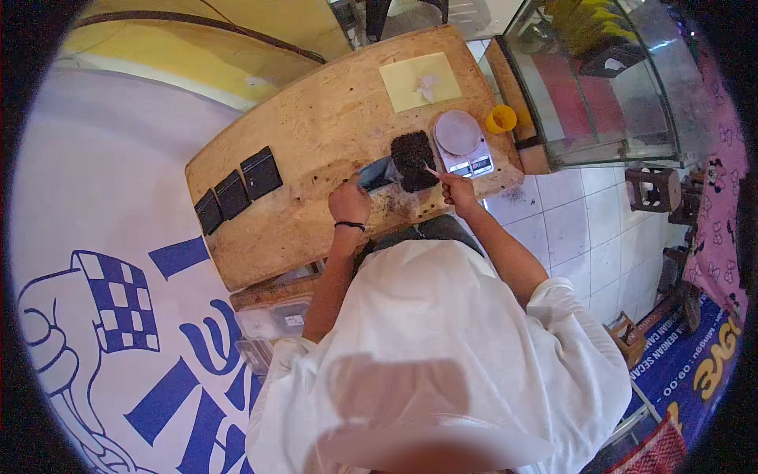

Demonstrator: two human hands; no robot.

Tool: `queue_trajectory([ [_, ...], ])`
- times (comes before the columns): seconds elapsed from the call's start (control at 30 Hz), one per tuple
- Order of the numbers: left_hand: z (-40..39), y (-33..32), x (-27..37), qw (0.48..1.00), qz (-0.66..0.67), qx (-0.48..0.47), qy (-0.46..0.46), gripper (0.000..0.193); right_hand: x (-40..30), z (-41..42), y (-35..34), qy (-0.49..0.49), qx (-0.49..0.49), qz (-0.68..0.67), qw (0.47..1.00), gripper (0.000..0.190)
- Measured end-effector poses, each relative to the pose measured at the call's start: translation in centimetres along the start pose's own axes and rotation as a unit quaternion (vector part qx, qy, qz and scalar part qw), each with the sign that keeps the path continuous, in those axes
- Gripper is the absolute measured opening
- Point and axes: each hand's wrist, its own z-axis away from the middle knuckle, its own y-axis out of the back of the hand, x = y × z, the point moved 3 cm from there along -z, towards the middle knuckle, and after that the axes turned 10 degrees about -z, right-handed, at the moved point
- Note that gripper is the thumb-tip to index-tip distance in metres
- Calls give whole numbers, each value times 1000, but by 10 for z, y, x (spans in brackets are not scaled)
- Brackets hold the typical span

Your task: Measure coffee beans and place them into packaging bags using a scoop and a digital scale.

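My left hand [349,201] grips a dark pouch [375,173] whose far end reaches the heap of dark granular material [413,157]. That heap lies in what looks like a clear plastic container or bag, its edge partly showing at the left. In my right hand [458,191] is a small pale pink scoop or spoon [434,172], its tip at the right side of the dark material. Just beyond my right hand stands a white digital kitchen scale [459,142] with a round platform. Its display is too small to read.
Several black pouches [260,173] lie in a row at the table's left. A yellow sheet [408,83] with a crumpled pale scrap and a yellow cup [501,119] are at the far right of the wooden table [320,130]. A glass case [598,101] stands beyond the right edge.
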Motion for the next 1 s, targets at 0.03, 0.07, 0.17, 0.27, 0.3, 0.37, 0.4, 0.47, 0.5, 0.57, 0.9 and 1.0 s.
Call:
queue_trajectory([
  [0.03, 0, -2, -1, 1000, -5, -5, -1, 30, -5, 6, -3, 0, 1, 0, 1000, 10],
  [0.07, 0, -3, -2, 1000, -4, -5, -1, 30, -10, 13, -5, 3, 3, 2, 1000, 9],
  [0.17, 0, -5, -2, 1000, -15, -5, 9, 28, -23, 30, -9, 4, 1, 2, 1000, 8],
  [0.27, -2, -1, 3, 999, -24, -19, 18, 28, -30, 39, -7, 12, -11, 0, 1000, 9],
  [0.3, -3, -2, 4, 999, -19, -21, 15, 28, -33, 44, -8, 18, -21, 2, 1000, 10],
  [0.37, -2, -4, 4, 1000, -12, -24, 13, 29, -37, 53, -14, 22, -31, -7, 999, 10],
  [0.4, -2, -3, 5, 1000, -16, -12, 5, 29, -42, 60, -20, 28, -42, -18, 999, 10],
  [0.47, -2, -2, 7, 1000, -21, 0, -1, 29, -51, 78, -39, 31, -34, 1, 999, 11],
  [0.5, -3, -2, 7, 1000, -27, -11, 0, 29, -52, 83, -47, 36, -27, 19, 999, 12],
  [0.57, -4, -2, 8, 999, -34, -20, 1, 30, -44, 80, -56, 39, -37, 45, 998, 13],
  [0.9, -4, -1, 1, 999, -24, -26, 29, 30, -63, 91, -82, 449, -52, 354, 818, 14],
  [1.0, -3, -7, -4, 999, -15, -22, 34, 32, -82, 61, -68, 473, 7, 414, 777, 12],
])
